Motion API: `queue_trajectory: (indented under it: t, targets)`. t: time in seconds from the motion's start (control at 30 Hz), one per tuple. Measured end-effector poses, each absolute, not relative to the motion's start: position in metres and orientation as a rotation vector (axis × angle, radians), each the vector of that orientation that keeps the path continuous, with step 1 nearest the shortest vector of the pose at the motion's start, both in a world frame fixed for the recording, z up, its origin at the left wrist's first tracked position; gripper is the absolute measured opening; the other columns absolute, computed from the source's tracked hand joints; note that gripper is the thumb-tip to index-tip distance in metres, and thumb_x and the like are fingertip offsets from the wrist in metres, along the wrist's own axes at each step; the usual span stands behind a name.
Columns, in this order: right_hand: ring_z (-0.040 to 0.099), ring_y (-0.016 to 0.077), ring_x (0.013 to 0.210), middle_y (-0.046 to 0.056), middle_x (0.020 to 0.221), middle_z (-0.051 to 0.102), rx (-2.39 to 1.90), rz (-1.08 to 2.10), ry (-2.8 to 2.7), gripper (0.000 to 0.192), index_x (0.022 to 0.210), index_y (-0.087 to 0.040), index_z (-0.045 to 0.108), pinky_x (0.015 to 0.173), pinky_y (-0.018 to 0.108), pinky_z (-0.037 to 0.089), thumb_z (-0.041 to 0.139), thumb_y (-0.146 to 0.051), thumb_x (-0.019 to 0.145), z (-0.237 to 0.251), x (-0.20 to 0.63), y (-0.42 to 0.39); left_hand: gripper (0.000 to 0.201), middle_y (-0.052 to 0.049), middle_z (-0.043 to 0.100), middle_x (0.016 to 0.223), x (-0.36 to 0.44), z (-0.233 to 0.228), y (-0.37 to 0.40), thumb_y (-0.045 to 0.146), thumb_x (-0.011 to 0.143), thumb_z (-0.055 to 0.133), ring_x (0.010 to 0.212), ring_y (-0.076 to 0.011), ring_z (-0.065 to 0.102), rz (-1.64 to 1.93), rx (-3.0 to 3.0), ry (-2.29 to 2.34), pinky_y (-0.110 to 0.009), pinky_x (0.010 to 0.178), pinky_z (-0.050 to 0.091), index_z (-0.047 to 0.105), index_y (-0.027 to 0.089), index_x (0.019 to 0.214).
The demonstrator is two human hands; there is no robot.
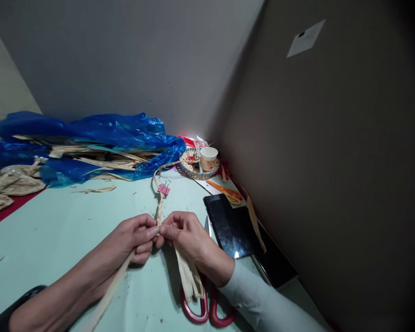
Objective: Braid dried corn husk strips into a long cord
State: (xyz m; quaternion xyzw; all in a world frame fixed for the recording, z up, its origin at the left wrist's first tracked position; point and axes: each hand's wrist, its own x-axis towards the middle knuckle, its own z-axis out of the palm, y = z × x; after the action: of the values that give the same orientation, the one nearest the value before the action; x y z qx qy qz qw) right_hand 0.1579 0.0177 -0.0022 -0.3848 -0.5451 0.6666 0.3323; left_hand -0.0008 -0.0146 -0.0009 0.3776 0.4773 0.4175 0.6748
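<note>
Low in the middle of the frame, two hands meet over a pale green worktop (72, 221). The left hand (133, 240) and the right hand (188, 240) both pinch the same braided straw strip (159, 212), each grip closed tight on it with fingertips almost touching. The strip runs up from the hands toward the middle of the frame, where a pink clip (163, 189) is clamped on it. Loose straw ends hang down under both hands. Red scissors (207, 309) lie at the bottom, partly hidden under the right wrist. Just right of the hands lies a dark phone (228, 226). Farther up sits a paper cup (209, 158) on a small woven plate (193, 169), with orange scissors (228, 191) near it. At the upper left, a blue plastic bag (107, 131) covers a pile of straw.
</note>
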Motion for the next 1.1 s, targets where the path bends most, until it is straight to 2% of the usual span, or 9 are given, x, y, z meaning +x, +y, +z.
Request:
queue_trajectory:
  t: [0.1,0.17,0.23,0.33,0.43,0.67,0.8,0.97,1.1]
  targets:
    - [0.047,0.0112,0.054,0.001,0.059,0.066,-1.012,1.724,-1.528,0.021,0.074,-0.017,0.057,0.055,0.022,0.031,0.069,-0.034,0.078,-0.001,0.16,0.017,0.031,0.002,0.064,0.059,-0.003,-0.003,-0.01,0.039,0.073,0.077,0.039,0.0005,0.02,0.903,0.912,1.097,-0.017,0.041,0.011,0.053,0.018,0.071]
    - [0.055,0.0135,0.06,0.002,0.063,0.069,-1.032,1.653,-1.653,0.01,0.077,-0.017,0.058,0.059,0.023,0.036,0.06,-0.025,0.083,0.003,0.163,0.016,0.03,0.002,0.064,0.059,-0.004,-0.004,-0.009,0.041,0.073,0.074,0.037,0.0,0.023,0.902,0.98,1.171,-0.018,0.041,0.009,0.054,0.018,0.072]
    - [0.061,0.0151,0.066,0.004,0.07,0.073,-1.094,1.457,-1.864,0.011,0.077,-0.017,0.062,0.064,0.024,0.039,0.055,-0.018,0.085,0.01,0.166,0.013,0.029,0.004,0.06,0.055,-0.004,-0.006,-0.009,0.042,0.069,0.073,0.036,-0.0016,0.025,0.896,1.063,1.279,-0.019,0.04,0.01,0.055,0.019,0.07]
    - [0.063,0.0167,0.071,0.006,0.078,0.075,-1.232,1.034,-2.169,0.017,0.078,-0.016,0.069,0.067,0.026,0.037,0.055,-0.016,0.088,0.019,0.169,0.009,0.025,0.009,0.051,0.048,-0.003,-0.008,-0.009,0.04,0.064,0.072,0.038,-0.0049,0.025,0.895,1.182,1.393,-0.019,0.039,0.011,0.055,0.021,0.065]
    - [0.065,0.0186,0.075,0.009,0.084,0.076,-1.309,0.784,-2.311,0.019,0.087,-0.016,0.073,0.065,0.027,0.033,0.055,-0.018,0.091,0.021,0.17,0.006,0.019,0.008,0.05,0.046,-0.001,-0.007,-0.01,0.035,0.066,0.068,0.043,-0.0085,0.033,0.904,1.308,1.427,-0.02,0.044,0.02,0.054,0.022,0.062]
    - [0.059,0.0182,0.062,0.01,0.078,0.072,-1.341,0.377,-2.456,0.017,0.083,-0.016,0.066,0.056,0.033,0.019,0.05,-0.019,0.09,0.018,0.164,-0.006,0.018,0.007,0.052,0.05,0.01,-0.003,-0.016,0.036,0.068,0.062,0.052,-0.0142,0.046,0.948,1.373,1.565,-0.024,0.052,0.031,0.053,0.022,0.061]
    - [0.059,0.0196,0.063,0.009,0.08,0.07,-1.288,0.299,-2.502,0.017,0.088,-0.017,0.062,0.058,0.035,0.02,0.046,-0.018,0.093,0.021,0.163,-0.016,0.02,0.007,0.05,0.053,0.012,-0.003,-0.019,0.037,0.069,0.065,0.054,-0.0133,0.045,1.01,1.353,1.538,-0.023,0.052,0.032,0.053,0.022,0.061]
    - [0.063,0.0238,0.073,0.008,0.081,0.069,-1.354,0.347,-2.498,0.015,0.088,-0.019,0.059,0.059,0.034,0.027,0.046,-0.017,0.095,0.023,0.16,-0.031,0.027,0.005,0.057,0.054,0.008,-0.002,-0.02,0.041,0.061,0.075,0.054,-0.013,0.048,1.033,1.153,1.433,-0.022,0.051,0.034,0.059,0.019,0.063]
    - [0.063,0.026,0.071,0.01,0.079,0.066,-1.274,0.147,-2.647,0.01,0.095,-0.015,0.058,0.057,0.033,0.034,0.055,-0.011,0.087,0.016,0.156,-0.04,0.033,0.01,0.044,0.047,0.001,-0.004,-0.019,0.048,0.064,0.077,0.041,-0.0061,0.03,0.988,1.056,1.374,-0.019,0.042,0.021,0.062,0.019,0.068]
